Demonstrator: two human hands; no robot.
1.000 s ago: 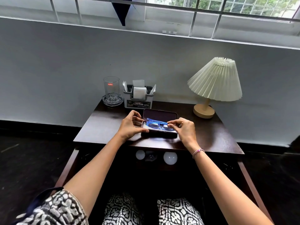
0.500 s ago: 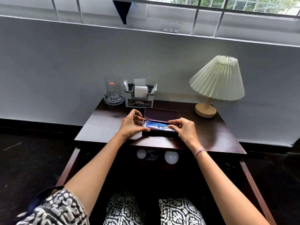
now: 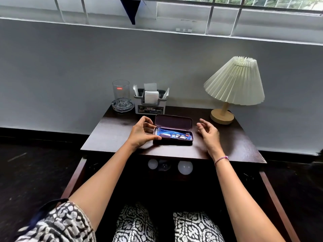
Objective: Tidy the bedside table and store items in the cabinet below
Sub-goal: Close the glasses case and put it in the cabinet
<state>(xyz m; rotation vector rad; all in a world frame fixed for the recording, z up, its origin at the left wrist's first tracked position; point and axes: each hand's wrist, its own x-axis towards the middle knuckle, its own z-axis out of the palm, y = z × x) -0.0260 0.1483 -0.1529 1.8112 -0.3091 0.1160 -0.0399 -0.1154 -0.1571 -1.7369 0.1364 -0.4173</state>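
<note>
- Two bare hands work over a dark wooden desk (image 3: 111, 137) standing against a grey wall.
- At the middle of the desk lies an open glasses case (image 3: 173, 136), its lid (image 3: 173, 121) tipped up at the back; blue-framed glasses (image 3: 167, 133) lie folded inside the tray.
- Left hand (image 3: 142, 134) is at the case's left end, thumb laid on the front corner and fingers curled around the end wall, gripping the case.
- Right hand (image 3: 208, 133) hovers just beside the case's right end, fingers loosely spread and curled, holding nothing and apart from the case.
- A thin pink bracelet (image 3: 221, 159) circles the right wrist.
- At the back left of the desk a clear drinking glass (image 3: 121, 92) stands in a cut-glass ashtray (image 3: 122, 105); just to its right is a white organiser box (image 3: 150, 105) with paper napkins standing in it.
- At the back right stands a lamp (image 3: 235, 82) with a pleated cream shade and round wooden base.
- Below the desk's front edge, light bulbs (image 3: 185, 167) sit in the dark cabinet space.
</note>
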